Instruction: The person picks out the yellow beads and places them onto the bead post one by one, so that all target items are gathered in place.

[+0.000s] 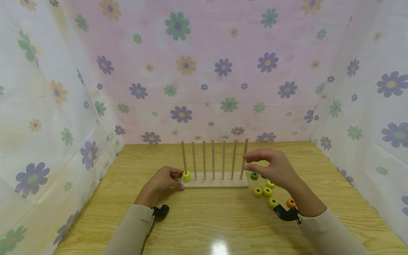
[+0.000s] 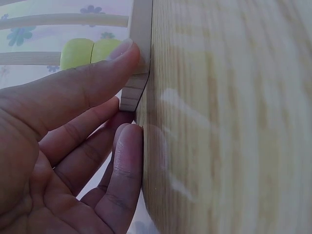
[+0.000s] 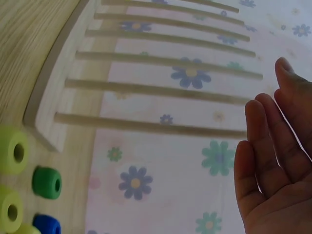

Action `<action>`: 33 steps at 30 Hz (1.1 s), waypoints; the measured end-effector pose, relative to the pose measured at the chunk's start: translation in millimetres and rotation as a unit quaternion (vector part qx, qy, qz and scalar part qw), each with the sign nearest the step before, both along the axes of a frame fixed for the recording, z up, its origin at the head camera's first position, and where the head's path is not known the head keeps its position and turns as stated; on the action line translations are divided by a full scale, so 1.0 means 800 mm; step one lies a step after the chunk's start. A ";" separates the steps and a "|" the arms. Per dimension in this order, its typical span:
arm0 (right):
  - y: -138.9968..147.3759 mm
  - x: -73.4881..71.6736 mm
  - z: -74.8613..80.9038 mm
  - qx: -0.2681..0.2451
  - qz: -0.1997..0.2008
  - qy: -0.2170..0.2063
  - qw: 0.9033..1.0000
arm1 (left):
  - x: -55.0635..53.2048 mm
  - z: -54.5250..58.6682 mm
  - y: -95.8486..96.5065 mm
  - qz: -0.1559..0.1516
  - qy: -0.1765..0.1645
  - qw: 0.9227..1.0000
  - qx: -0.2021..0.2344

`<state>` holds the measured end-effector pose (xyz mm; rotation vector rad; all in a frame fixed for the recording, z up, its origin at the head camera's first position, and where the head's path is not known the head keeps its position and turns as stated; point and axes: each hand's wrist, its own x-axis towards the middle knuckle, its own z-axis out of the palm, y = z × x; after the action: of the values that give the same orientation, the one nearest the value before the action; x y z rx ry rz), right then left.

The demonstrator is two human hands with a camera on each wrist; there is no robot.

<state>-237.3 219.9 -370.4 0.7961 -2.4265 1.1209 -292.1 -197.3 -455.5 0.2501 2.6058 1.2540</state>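
Note:
A wooden peg stand [image 1: 213, 183] with a row of several upright rods stands on the table. Two yellow beads [image 2: 76, 52] are stacked at the foot of its leftmost rod. My left hand [image 1: 163, 180] pinches the left end of the base, thumb [image 2: 105, 73] on the near side and the other fingers behind. Beside the upper part of the rightmost rod is my right hand [image 1: 271, 167], thumb and fingers apart with nothing between them. In the right wrist view its fingers [image 3: 263, 146] are extended near the rod tips.
To the right of the stand lie loose beads: a green bead [image 1: 254, 176], several yellow beads [image 1: 267, 191], an orange bead [image 1: 290, 202] and a blue bead [image 3: 47, 224]. Some are partly behind my right hand and wrist camera [image 1: 285, 213]. Flowered cloth [image 1: 204, 71] surrounds the table.

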 end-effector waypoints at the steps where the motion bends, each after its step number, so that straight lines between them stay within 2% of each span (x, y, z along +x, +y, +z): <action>1: 0.005 0.000 -0.002 0.000 -0.002 -0.006 1.000 | 0.000 0.000 0.000 -0.001 0.001 1.000 -0.001; 6: 0.030 -0.002 -0.010 -0.019 -0.017 -0.064 0.998 | 0.000 0.000 0.000 -0.001 0.001 1.000 -0.001; 12: 0.067 -0.008 -0.022 -0.068 -0.028 -0.137 0.988 | 0.000 0.000 0.000 -0.001 0.002 1.000 0.001; 18: 0.109 -0.019 -0.040 -0.080 0.000 -0.165 0.983 | -0.002 -0.002 -0.001 -0.007 0.003 1.000 0.002; 22: 0.128 -0.027 -0.051 -0.063 -0.012 -0.167 0.984 | -0.002 -0.001 -0.001 -0.006 0.001 1.000 0.003; 28: 0.151 -0.035 -0.070 -0.031 -0.038 -0.196 0.979 | -0.002 -0.001 -0.001 -0.007 -0.001 1.000 0.008; 33: 0.165 -0.039 -0.083 -0.035 -0.026 -0.225 0.973 | -0.001 -0.001 -0.001 -0.010 -0.001 1.000 0.010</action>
<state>-268.7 352.1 -436.9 0.4907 -2.7264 1.4898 -293.3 -198.0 -456.2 0.2770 2.5830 1.2746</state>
